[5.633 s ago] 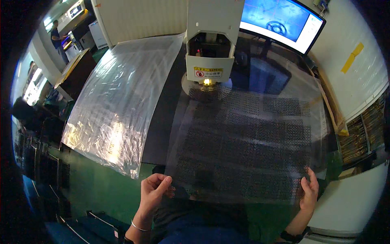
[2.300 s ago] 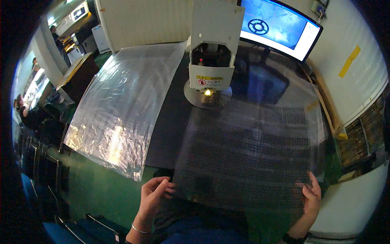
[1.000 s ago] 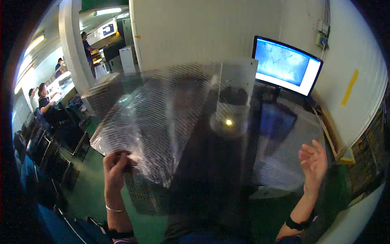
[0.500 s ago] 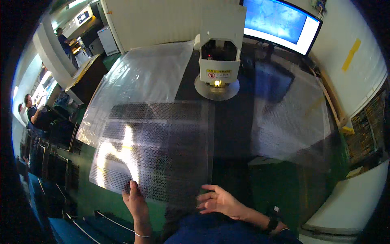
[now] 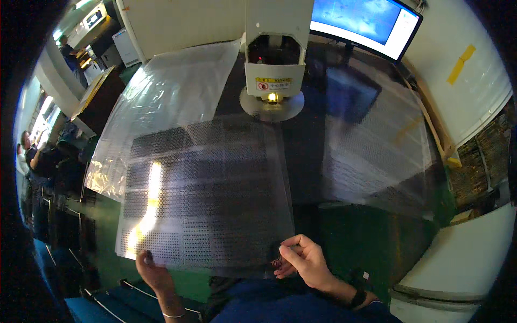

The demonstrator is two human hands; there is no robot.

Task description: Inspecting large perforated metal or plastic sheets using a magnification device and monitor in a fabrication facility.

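Observation:
A large clear film sheet [image 5: 210, 199], printed with rows of small dark marks, lies in front of me with its near edge toward my body. My left hand [image 5: 154, 274] pinches that edge near its left end, thumb on top. At the near right corner, my right hand [image 5: 308, 265] has thumb and forefinger closed on the film. The sheet's far edge reaches toward the round metal base of a white machine [image 5: 274, 78], whose small yellow light is lit. A bright streak of reflected light crosses the sheet's left part.
Plain clear plastic [image 5: 167, 81] covers the table's far left. Another patterned film sheet [image 5: 371, 161] lies at right, under a dark reflection. A lit monitor [image 5: 366, 24] stands at the back right, beside a wooden strip [image 5: 433, 118] along the wall. Other people are far off at left.
My right hand, fingers apart before, has closed on the film's near right corner. My left hand has moved left and nearer, still on the edge. The film has shifted slightly and the view has tilted.

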